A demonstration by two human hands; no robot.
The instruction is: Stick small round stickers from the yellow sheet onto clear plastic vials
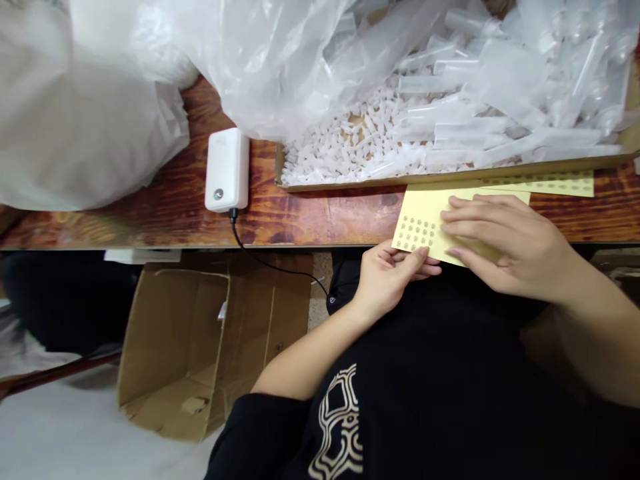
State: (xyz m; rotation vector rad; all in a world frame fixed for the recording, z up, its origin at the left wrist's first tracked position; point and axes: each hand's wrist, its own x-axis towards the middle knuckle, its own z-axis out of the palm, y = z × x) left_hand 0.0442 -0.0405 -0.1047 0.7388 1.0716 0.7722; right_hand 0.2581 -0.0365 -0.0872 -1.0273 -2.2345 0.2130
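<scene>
A yellow sticker sheet (425,207) with rows of small round printed stickers hangs partly over the table's front edge. My left hand (383,279) grips its near left corner, thumb on top and fingers underneath. Over the sheet's right part, my right hand (525,250) has its fingers stretched out and its thumb apart; whether the fingertips press on the paper, I cannot tell. A second yellow sheet (565,183) with similar round prints lies behind the right hand, along the shallow cardboard tray (345,185).
The tray contains many small white plastic pieces (345,150) and clear plastic tubes (470,133). Plastic bags (270,60) bulge over its left side. A white power bank (227,170) with a black cable sits on the wooden table (300,220). Below stands an open cardboard box (175,327).
</scene>
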